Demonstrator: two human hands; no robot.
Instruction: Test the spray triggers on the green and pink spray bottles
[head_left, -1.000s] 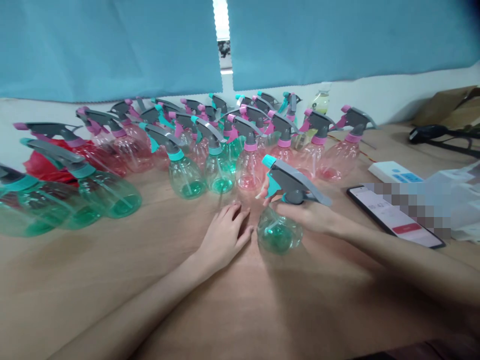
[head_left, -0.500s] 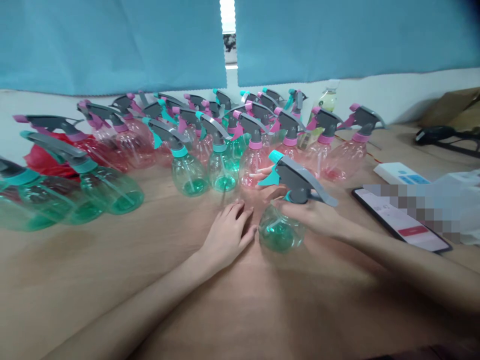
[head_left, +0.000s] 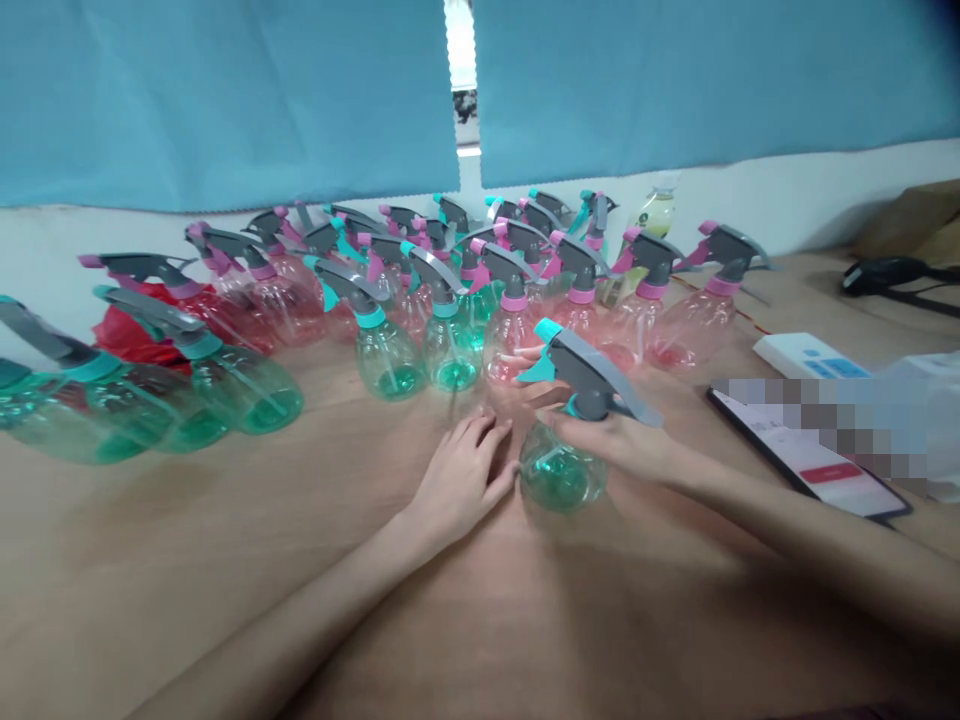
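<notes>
My right hand (head_left: pixel 626 440) has its grip closed around the neck of a green spray bottle (head_left: pixel 562 470), which stands upright on the worktop (head_left: pixel 225 560) in front of me. My left hand (head_left: pixel 461 480) lies flat and open on the worktop just beside the bottle's base, holding nothing. Behind them stands a crowd of pink and green spray bottles (head_left: pixel 450 320), with a phone (head_left: pixel 810 455) to the right.

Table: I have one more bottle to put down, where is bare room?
Bare table lies left of the left hand. The bottles crowd the back; the phone fills the right.
</notes>
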